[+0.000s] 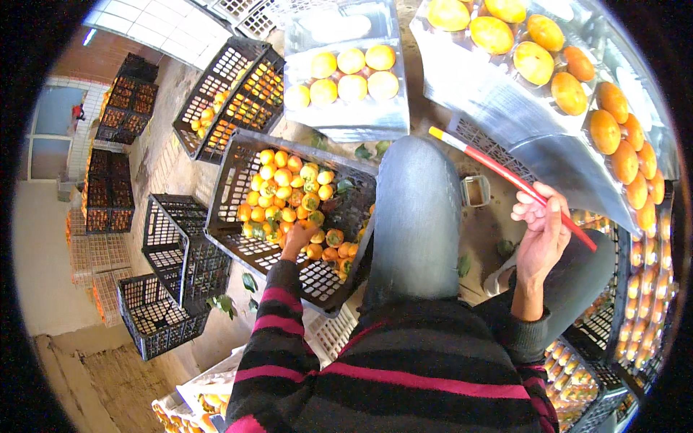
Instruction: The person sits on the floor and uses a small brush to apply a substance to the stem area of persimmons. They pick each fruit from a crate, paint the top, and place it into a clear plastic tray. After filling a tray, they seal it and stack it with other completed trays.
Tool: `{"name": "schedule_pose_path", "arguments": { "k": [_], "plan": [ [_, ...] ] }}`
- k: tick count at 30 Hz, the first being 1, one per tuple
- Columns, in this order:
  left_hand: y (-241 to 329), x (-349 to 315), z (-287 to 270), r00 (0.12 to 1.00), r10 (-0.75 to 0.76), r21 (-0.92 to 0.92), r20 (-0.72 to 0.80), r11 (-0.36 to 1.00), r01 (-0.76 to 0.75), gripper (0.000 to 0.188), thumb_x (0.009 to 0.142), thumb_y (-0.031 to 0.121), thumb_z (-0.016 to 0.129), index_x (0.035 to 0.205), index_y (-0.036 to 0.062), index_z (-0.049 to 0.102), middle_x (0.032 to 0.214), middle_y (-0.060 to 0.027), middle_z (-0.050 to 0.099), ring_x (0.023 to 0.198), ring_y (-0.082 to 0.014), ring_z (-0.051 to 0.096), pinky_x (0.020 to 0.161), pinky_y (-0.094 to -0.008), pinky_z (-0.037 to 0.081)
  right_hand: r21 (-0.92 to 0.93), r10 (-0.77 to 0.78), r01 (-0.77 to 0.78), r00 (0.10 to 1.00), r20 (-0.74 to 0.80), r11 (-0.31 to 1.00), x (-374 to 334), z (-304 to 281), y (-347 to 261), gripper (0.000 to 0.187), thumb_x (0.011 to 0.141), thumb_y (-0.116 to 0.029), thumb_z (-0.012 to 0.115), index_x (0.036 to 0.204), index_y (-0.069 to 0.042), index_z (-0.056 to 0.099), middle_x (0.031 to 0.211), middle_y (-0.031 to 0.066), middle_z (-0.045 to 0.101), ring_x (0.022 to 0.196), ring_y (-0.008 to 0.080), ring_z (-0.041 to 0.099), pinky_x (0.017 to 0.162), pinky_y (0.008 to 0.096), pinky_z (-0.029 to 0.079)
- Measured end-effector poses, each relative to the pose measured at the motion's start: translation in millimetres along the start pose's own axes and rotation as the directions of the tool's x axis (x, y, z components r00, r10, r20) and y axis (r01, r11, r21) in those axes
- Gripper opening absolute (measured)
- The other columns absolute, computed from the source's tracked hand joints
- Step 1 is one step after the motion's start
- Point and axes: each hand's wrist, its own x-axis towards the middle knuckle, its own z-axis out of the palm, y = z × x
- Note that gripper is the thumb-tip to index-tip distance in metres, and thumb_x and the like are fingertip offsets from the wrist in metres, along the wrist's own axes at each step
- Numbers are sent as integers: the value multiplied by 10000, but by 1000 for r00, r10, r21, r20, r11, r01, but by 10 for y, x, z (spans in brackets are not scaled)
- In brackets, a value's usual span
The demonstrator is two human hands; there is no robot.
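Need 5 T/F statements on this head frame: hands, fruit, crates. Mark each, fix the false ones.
1. The right hand holds a red stick. True.
2. The left hand rests on a knee. False: it reaches down to the orange fruit in a black crate.
3. Fruit also sits on the pale, shiny box at the top of the picture. True.
4. Every crate in view is black. False: pale crates are stacked at the left.
5. The stick's upper end is plain red. False: it is white and yellow.
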Motion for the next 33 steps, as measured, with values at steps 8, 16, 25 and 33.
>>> {"name": "schedule_pose_path", "arguments": {
  "k": [8, 16, 25, 33],
  "plan": [
    [1393, -770, -1137, 836, 530, -982, -143, -180, -55, 596, 663, 50, 609, 1238, 69, 452, 1155, -48, 512, 1067, -179, 469, 897, -305, 404, 4, 26, -26, 999, 44, 1000, -68, -6, -10, 309, 945, -214, 427, 1025, 51, 565, 813, 152, 640, 622, 155, 609, 572, 261, 516],
    [1705, -931, -1252, 754, 602, -956, -264, -265, -123, 675, 597, -8, 630, 1234, 101, 439, 1185, -58, 489, 1107, -207, 464, 985, -424, 366, -2, 44, -44, 998, 47, 999, -89, -3, -37, 311, 944, -228, 438, 1028, 44, 562, 814, 146, 638, 623, 150, 600, 572, 261, 506],
    [1515, -938, -843, 823, 560, -900, -92, -400, 171, 610, 674, 55, 605, 1256, 102, 429, 1169, -68, 505, 1104, -278, 481, 975, -439, 367, -5, 50, -50, 997, 59, 999, -87, -18, -14, 318, 944, -234, 438, 1025, 47, 562, 808, 148, 639, 616, 147, 600, 570, 255, 503],
    [1421, -852, -688, 822, 562, -771, 88, -485, 414, 482, 843, 468, 518, 1105, 63, 515, 1053, -117, 572, 972, -263, 546, 903, -409, 419, -21, 98, -96, 992, 77, 995, -111, 13, 5, 311, 942, -227, 439, 1020, 47, 563, 813, 152, 640, 614, 149, 601, 578, 254, 502]
  ]
}}
